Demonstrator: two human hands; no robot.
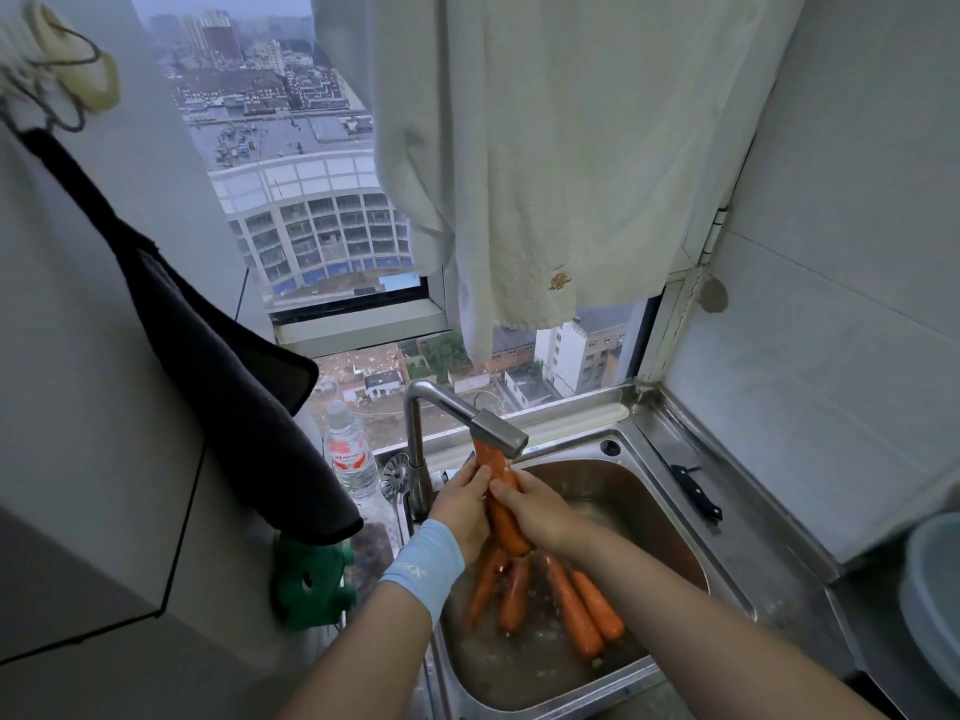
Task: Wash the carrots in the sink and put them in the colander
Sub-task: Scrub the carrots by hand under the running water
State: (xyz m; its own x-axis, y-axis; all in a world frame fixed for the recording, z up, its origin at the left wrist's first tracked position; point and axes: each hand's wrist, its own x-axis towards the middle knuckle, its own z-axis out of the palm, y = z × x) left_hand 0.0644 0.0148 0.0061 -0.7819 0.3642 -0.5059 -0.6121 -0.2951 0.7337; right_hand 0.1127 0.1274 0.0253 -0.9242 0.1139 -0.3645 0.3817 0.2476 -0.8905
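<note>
An orange carrot (503,504) stands almost upright under the faucet head (498,432), over the steel sink (631,444). My left hand (464,504), with a light blue wristband, grips it from the left. My right hand (535,511) grips it from the right. Several more carrots (571,605) lie in the water at the bottom of the sink. At the far right edge sits a pale blue-grey round container (932,589); whether it is the colander I cannot tell.
A black-handled knife (693,488) lies on the sink's right ledge. A water bottle (353,459) and a metal strainer plug (396,472) stand left of the faucet. A dark cloth (208,366) hangs at left, a white towel (545,163) above, a green object (309,584) beside the sink.
</note>
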